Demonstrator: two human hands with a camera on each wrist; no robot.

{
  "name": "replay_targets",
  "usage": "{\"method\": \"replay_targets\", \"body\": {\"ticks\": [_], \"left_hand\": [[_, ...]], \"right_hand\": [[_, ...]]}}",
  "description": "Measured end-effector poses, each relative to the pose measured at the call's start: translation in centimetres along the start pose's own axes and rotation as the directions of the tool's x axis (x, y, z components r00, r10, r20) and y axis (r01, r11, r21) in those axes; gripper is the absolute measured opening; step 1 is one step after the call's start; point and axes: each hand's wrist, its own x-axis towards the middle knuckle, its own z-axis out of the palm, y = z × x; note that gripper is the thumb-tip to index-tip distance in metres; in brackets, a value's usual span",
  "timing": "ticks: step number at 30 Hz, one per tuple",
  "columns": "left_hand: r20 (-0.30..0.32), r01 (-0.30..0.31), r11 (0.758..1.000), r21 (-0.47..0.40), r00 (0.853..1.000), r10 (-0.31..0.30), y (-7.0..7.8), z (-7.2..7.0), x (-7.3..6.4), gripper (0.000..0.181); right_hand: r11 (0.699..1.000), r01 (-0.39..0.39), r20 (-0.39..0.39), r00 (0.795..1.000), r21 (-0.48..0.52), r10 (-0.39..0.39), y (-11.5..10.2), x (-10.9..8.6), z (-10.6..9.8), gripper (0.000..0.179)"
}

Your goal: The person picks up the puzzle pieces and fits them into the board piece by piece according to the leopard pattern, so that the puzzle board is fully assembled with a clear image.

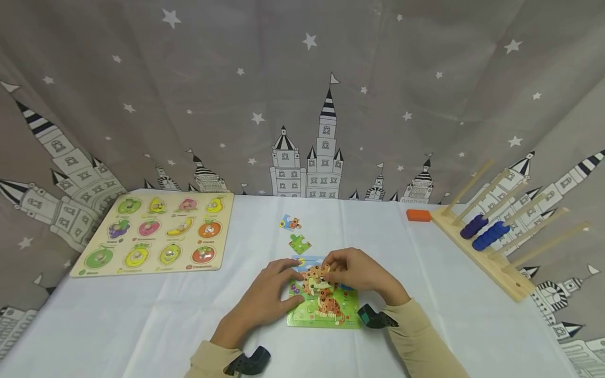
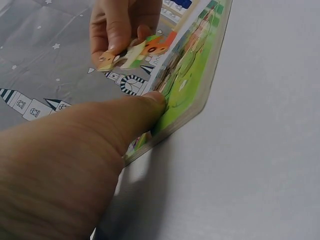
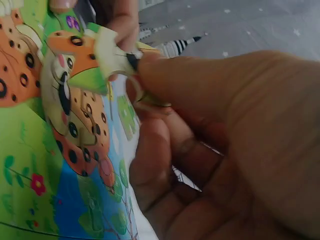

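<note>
A jigsaw board [image 1: 302,316] with a spotted leopard cub on green grass lies in front of me. My left hand [image 1: 267,291] rests at its left side, fingers spread and thumb [image 2: 145,107] on the board near the edge. Over the leopard's head, my right hand [image 1: 359,270] pinches a puzzle piece [image 3: 104,57] between thumb and fingers. Orange, cream and green show on that piece, and the right wrist view has it tilted above the picture. Beyond the board lie a green loose piece [image 1: 299,244] and a blue-and-orange loose piece [image 1: 290,222].
To the left lies a wooden fruit puzzle board [image 1: 156,236] with knobbed pieces. A wooden peg stand [image 1: 482,252] with purple and blue rings stands at right, beside a red-orange block [image 1: 418,215]. A grey castle-print curtain [image 1: 236,105] hangs behind the white-covered table.
</note>
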Motion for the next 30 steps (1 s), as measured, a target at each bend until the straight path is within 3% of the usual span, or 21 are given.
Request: {"method": "replay_targets", "body": {"ticks": [4,17,30], "left_hand": [[0.001,-0.003,1.000,0.005,1.000,0.003,0.1,-0.1,0.0,0.032],[0.001,-0.002,1.000,0.004,1.000,0.002,0.5,-0.3,0.0,0.031],[-0.012,-0.013,1.000,0.010,1.000,0.013,0.0,0.0,0.0,0.029]], "right_hand": [[0.998,0.010,0.018,1.000,-0.055,-0.009,-0.4,-0.3,0.4,0.007],[0.983,-0.067,-0.081,0.995,-0.170,0.054,-1.0,-0.5,1.4,0.019],[0.955,-0.061,-0.123,0.992,-0.292,0.026,-1.7,-0.7,2.5,0.031]]}}
